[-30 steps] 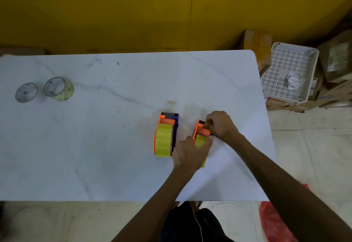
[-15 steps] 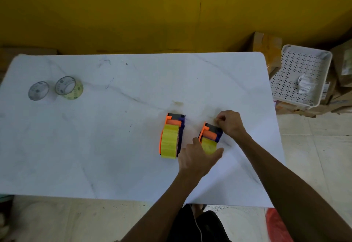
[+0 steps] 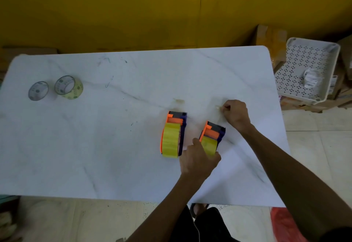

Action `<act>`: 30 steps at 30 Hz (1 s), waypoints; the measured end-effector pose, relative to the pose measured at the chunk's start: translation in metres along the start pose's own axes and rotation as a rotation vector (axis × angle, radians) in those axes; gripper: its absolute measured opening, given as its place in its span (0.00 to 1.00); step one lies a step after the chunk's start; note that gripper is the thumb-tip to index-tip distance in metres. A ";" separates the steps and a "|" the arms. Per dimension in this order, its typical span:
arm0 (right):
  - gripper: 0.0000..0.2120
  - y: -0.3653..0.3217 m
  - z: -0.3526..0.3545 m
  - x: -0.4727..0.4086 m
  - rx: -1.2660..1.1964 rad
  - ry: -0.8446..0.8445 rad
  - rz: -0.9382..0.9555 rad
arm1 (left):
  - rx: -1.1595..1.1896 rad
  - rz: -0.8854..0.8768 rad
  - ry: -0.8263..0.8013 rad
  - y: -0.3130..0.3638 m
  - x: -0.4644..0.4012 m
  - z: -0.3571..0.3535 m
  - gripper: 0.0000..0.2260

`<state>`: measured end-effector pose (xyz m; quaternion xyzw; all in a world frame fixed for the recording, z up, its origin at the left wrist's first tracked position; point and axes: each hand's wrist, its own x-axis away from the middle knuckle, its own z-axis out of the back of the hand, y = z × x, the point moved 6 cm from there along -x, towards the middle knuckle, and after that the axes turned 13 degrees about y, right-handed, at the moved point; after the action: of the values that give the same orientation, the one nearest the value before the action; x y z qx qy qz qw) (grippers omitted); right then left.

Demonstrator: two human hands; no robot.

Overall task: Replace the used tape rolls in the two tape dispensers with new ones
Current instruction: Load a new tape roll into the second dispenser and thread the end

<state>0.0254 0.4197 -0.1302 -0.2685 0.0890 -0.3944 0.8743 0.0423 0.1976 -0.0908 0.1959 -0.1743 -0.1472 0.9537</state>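
Note:
Two orange and dark-blue tape dispensers lie side by side on the white marble table (image 3: 114, 146), each with a yellow roll in it. The left dispenser (image 3: 172, 134) lies untouched. My left hand (image 3: 199, 160) grips the rear of the right dispenser (image 3: 212, 137), over its yellow roll. My right hand (image 3: 235, 113) is up and to the right of that dispenser, fingers pinched, apparently on a clear strip of tape that is barely visible. Two used rolls lie at the far left: a nearly bare core (image 3: 38, 90) and a thin yellowish roll (image 3: 69, 87).
A white perforated plastic basket (image 3: 308, 70) with a small white object sits on cardboard boxes (image 3: 270, 37) to the right of the table. A yellow wall runs behind. A red bag (image 3: 283, 224) lies on the floor at the lower right.
My right hand has drawn away from the right dispenser's front, up and to the right. My left hand still holds the dispenser's rear. The camera view has shifted slightly.

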 end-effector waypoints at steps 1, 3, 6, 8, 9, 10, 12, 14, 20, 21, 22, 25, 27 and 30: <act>0.08 0.002 0.000 0.001 -0.022 -0.014 -0.015 | 0.032 0.007 -0.004 -0.002 0.003 0.000 0.21; 0.07 0.005 0.000 0.000 -0.056 -0.094 -0.034 | 0.093 0.007 -0.001 -0.008 0.008 0.001 0.20; 0.04 0.018 -0.001 0.002 -0.264 -0.330 -0.226 | 0.198 -0.029 0.062 -0.011 0.012 0.010 0.20; 0.06 0.027 -0.005 0.017 -0.484 -0.522 -0.472 | 0.268 -0.061 0.148 -0.008 0.012 0.023 0.19; 0.09 0.029 -0.009 0.026 -0.590 -0.589 -0.567 | 0.306 -0.067 0.175 -0.006 0.011 0.028 0.19; 0.12 0.030 -0.014 0.035 -0.703 -0.620 -0.644 | 0.343 -0.061 0.183 -0.004 0.009 0.031 0.19; 0.12 0.027 -0.023 0.051 -0.913 -0.615 -0.767 | 0.399 -0.029 0.177 0.000 0.005 0.034 0.19; 0.08 0.019 -0.030 0.068 -1.054 -0.584 -0.871 | 0.430 -0.006 0.182 0.003 0.001 0.035 0.19; 0.12 0.002 -0.038 0.093 -1.405 -0.508 -0.938 | 0.419 0.001 0.275 0.009 -0.001 0.036 0.18; 0.11 0.000 -0.037 0.094 -1.440 -0.500 -0.938 | 0.416 0.022 0.273 0.010 -0.003 0.035 0.19; 0.11 -0.001 -0.038 0.095 -1.454 -0.498 -0.939 | 0.409 0.042 0.265 0.011 -0.006 0.033 0.20; 0.27 -0.007 -0.040 0.100 -1.351 -0.567 -0.845 | 0.384 0.078 0.244 0.011 -0.012 0.026 0.21; 0.29 -0.012 -0.039 0.101 -1.174 -0.539 -0.763 | 0.390 0.097 0.245 0.008 -0.013 0.022 0.20; 0.26 -0.010 -0.035 0.096 -0.785 -0.332 -0.698 | 0.413 0.143 0.208 0.006 -0.014 0.012 0.20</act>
<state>0.0707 0.3294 -0.1492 -0.6467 -0.0040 -0.5504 0.5281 0.0259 0.2034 -0.0816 0.3878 -0.1149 -0.0194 0.9144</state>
